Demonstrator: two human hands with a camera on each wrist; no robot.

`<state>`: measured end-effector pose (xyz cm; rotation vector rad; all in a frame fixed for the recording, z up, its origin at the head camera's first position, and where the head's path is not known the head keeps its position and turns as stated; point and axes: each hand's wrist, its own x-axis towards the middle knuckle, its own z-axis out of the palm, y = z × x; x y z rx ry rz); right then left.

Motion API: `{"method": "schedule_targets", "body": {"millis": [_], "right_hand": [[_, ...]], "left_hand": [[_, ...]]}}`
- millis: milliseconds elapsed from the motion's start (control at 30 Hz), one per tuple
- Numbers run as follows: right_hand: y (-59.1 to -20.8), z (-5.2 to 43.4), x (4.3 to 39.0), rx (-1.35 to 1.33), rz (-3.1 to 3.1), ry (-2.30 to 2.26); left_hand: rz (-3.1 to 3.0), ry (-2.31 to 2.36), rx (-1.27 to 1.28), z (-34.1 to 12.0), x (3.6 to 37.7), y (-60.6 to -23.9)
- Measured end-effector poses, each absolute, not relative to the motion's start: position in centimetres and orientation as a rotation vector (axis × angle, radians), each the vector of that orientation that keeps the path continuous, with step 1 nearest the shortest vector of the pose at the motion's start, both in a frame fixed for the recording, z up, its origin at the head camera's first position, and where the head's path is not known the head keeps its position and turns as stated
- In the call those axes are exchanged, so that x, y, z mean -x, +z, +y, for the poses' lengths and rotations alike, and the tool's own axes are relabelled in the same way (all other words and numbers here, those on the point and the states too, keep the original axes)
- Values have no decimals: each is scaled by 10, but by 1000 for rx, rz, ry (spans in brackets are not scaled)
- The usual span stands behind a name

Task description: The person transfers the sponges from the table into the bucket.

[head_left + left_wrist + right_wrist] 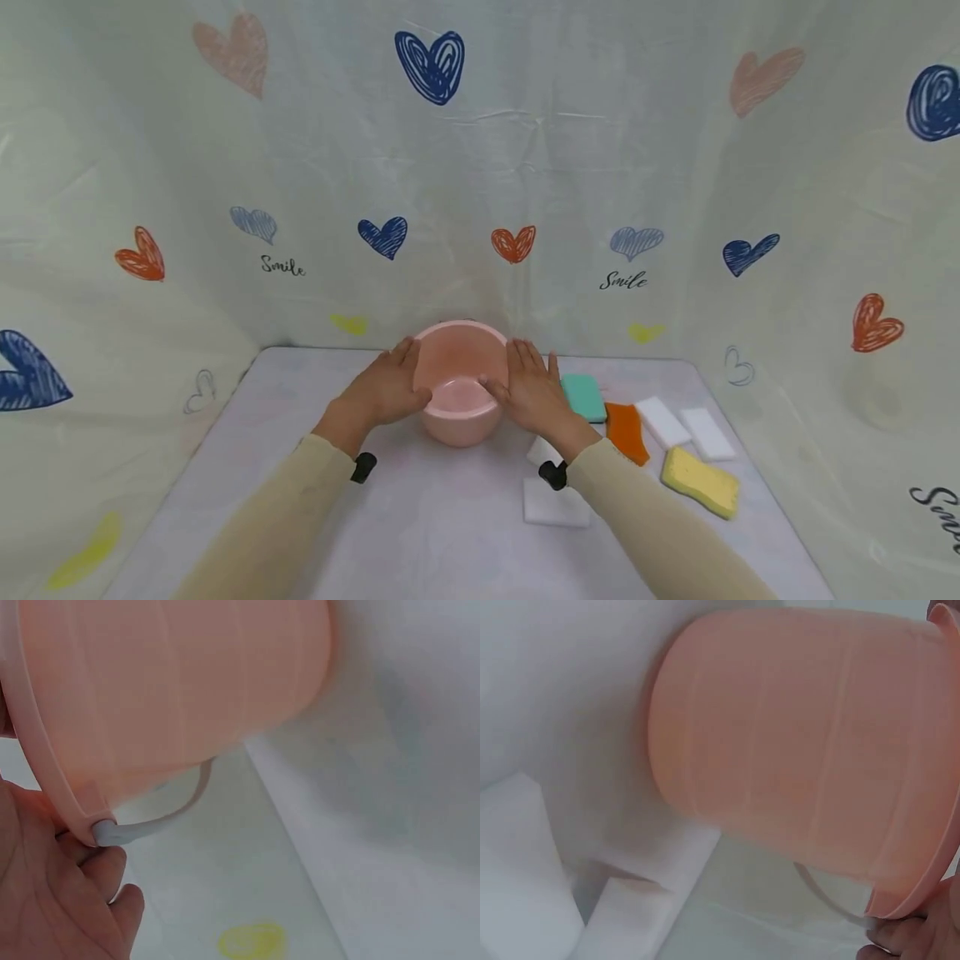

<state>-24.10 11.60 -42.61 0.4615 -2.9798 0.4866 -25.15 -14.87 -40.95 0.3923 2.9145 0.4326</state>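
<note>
**Both hands on the pink bucket**

The person has a pink bucket (459,392) between both hands at the far middle of the worktop (420,517), close to the heart-print backdrop (480,167). The left hand (386,387) lies against its left side and the right hand (532,392) against its right, fingers fairly straight along the wall and thumbs hooked over the near rim. That makes a light two-sided grip, palms pressing in, not a closed fist.

I judge the step in hand to be steadying or tipping the bucket; any next move would need even pressure from both sides so it does not slip.

The bucket is smooth plastic, faintly ribbed, with a thin pale handle (161,814) hanging loose below the rim. From the wrist views it looks tilted. Sponges (701,482) lie on the right.
</note>
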Motion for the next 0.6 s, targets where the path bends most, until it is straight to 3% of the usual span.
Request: {"method": "schedule_targets", "body": {"millis": [600], "right_hand": [[-427,120,201,-602,-3021,488]], "left_hand": [[3018,413,-540,-159,183,-411]]}}
